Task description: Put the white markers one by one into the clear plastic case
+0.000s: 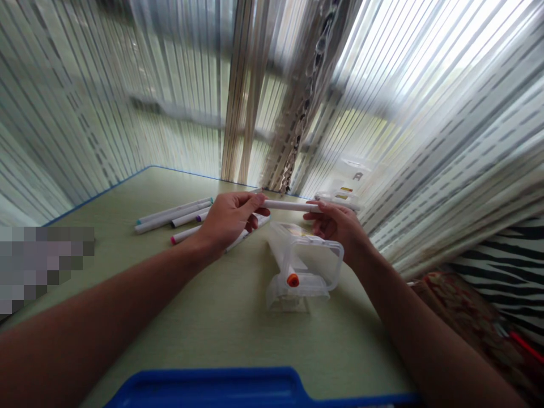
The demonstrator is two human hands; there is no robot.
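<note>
Between my two hands a white marker (291, 205) is held level above the table. The fingers of my left hand (232, 221) pinch its left end, and my right hand (338, 224) grips its right end. Just below stands a clear plastic case (278, 249), its open end facing me, with an orange-tipped marker (293, 280) inside. Several white markers (174, 215) with coloured ends lie behind and left of my left hand. Partly hidden under that hand are a pink-ended marker (183, 234) and another marker (238, 241).
The light green table (204, 328) has a blue edge and a blue tray-like piece (212, 388) at its front. A clear plastic container (340, 195) stands by the striped curtain (178, 113) at the back. Zebra-patterned cloth (505, 272) is at the right. A blurred-out patch covers the far left.
</note>
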